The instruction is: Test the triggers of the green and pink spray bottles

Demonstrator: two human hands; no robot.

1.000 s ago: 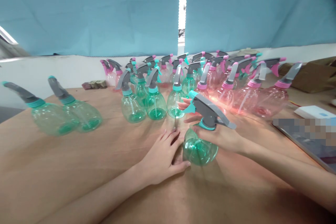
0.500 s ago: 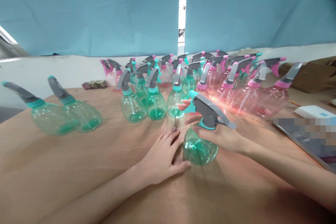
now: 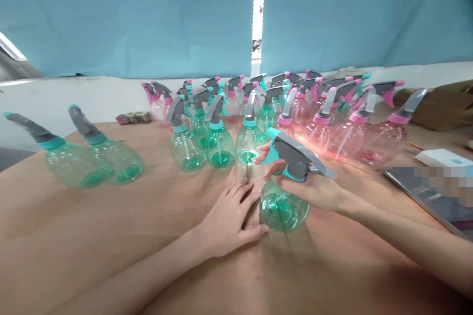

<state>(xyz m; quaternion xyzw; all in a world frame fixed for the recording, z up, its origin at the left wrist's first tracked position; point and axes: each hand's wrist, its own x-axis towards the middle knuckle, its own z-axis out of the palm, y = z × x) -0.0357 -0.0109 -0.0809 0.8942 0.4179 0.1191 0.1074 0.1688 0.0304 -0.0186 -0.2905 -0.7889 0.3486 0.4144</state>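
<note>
My right hand [image 3: 314, 188] is wrapped round the neck of a green spray bottle [image 3: 283, 209] with a grey trigger head [image 3: 295, 155], fingers on the trigger. The bottle stands on the brown table [image 3: 111, 236], tilted slightly. My left hand [image 3: 229, 216] lies flat on the table just left of the bottle, fingers apart, thumb close to the bottle's base. It holds nothing.
Several green spray bottles [image 3: 218, 138] and several pink ones [image 3: 347, 133] stand in rows behind. Two green bottles [image 3: 103, 157] stand apart at the left. A white box [image 3: 443, 157] and a dark flat item [image 3: 424, 192] lie at the right; brown cardboard [image 3: 439, 106] behind.
The bottle in my right hand has shifted slightly right and tilted a little. My left hand has stayed flat in place.
</note>
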